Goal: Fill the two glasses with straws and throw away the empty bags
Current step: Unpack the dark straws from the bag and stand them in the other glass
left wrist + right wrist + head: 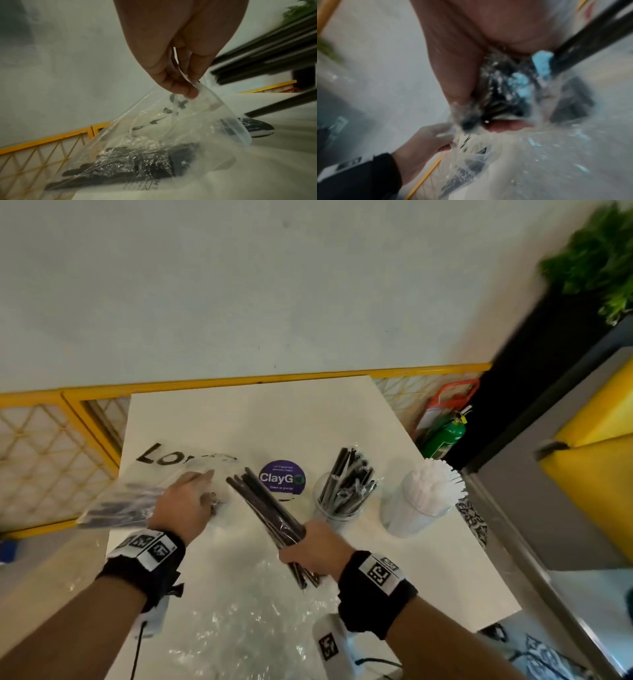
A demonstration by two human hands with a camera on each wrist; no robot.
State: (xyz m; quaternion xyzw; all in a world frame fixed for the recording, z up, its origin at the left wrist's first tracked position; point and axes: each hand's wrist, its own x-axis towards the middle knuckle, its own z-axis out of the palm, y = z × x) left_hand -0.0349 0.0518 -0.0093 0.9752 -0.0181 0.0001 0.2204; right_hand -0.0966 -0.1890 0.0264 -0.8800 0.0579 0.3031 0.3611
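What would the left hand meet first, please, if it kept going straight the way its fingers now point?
Probably nothing solid soon: the left hand already pinches the clear bag, and beyond it lies bare white table, then the yellow railing. Depth is unclear.

Black straws [265,510] — clear bag [137,494] (black-lettered)

café or eatery | ClayGo sticker [282,478] on white table [239,422] | straw-filled glasses [337,508]

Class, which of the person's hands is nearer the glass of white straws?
Right. The right hand grips black straws beside the glass of white straws; the left hand pinches the bag across the table.
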